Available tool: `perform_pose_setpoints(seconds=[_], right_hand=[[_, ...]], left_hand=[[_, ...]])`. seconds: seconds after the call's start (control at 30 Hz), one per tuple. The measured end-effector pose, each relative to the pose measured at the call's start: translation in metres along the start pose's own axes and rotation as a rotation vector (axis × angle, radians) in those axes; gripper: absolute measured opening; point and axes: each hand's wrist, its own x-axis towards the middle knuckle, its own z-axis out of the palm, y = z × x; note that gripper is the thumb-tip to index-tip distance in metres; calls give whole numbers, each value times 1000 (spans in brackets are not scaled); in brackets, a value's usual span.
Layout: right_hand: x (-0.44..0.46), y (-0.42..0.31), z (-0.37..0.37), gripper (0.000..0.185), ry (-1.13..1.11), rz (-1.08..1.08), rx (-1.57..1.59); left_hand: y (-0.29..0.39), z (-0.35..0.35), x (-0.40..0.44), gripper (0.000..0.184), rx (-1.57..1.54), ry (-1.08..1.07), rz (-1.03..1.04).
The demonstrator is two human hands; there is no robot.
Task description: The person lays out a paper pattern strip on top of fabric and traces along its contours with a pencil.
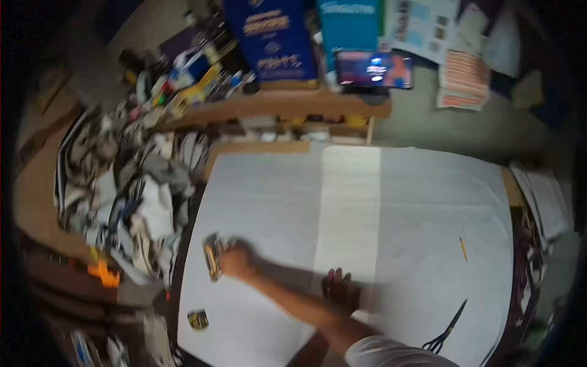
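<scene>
Reaching across from the lower right, my right hand [237, 260] is closed at the side of a small shiny box-like object [212, 258] with a yellowish middle, over the left part of the white sheet [269, 208]. Motion blurs this hand. My left hand [342, 291] is beside the lower end of a cream strip [350, 208], fingers slightly apart, partly behind my right arm. A small black-and-gold item [197, 319] lies at the lower left. Black scissors [446, 330] lie at the lower right, with a yellow pencil [463, 249] above them.
Heaped fabric [134, 196] borders the sheet on the left. Behind it stands a wooden shelf [275, 105] with a lit phone [375, 70], blue packages [273, 40] and clutter. Papers [465, 79] are at the back right; folded white cloth [541, 199] is by the right edge.
</scene>
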Motion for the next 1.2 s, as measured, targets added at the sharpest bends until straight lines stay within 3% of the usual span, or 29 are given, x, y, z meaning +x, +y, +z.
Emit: perform_pose_setpoints(seconds=[0.07,0.1,0.17,0.23,0.27,0.33,0.5,0.63,0.73,0.83,0.9,0.93,1.03,1.1,1.2], right_hand=[[12,-58,27,65,2,175,94],[24,-63,48,72,58,192,40],[38,-71,79,81,101,181,-30],[39,-76,99,83,61,162,-62],[49,-79,108,79,349,284,-782],[45,-66,123,76,628,369,-1530],[46,-26,130,36,391,153,-367],[-3,34,18,13,72,113,18],[-54,120,-57,34,135,257,-28],[-90,209,-110,59,315,483,-128],[-100,258,-135,77,383,612,-173],[-103,279,-144,86,395,663,-185],[-89,336,-162,75,390,786,-213],[-77,359,-178,80,339,791,-236],[-61,372,-197,72,425,842,-229]], left_hand=[[0,-1,8,87,308,-251,-115],[-1,-8,18,87,299,-241,-68],[8,-27,17,57,7,-102,-113],[7,-23,10,58,-41,-34,-114],[6,-24,12,58,-17,-44,-111],[5,-26,15,58,-20,-70,-118],[7,-33,16,57,-20,-108,-124],[5,-24,14,58,-17,-94,-118],[-5,-5,-9,69,52,13,-88],[-15,11,-12,63,169,-199,51],[3,-20,6,77,88,-224,-92],[3,-17,7,69,35,-154,-90],[11,-27,17,63,19,-152,-130],[10,-22,16,62,34,-145,-120],[10,-25,19,61,49,-168,-113]])
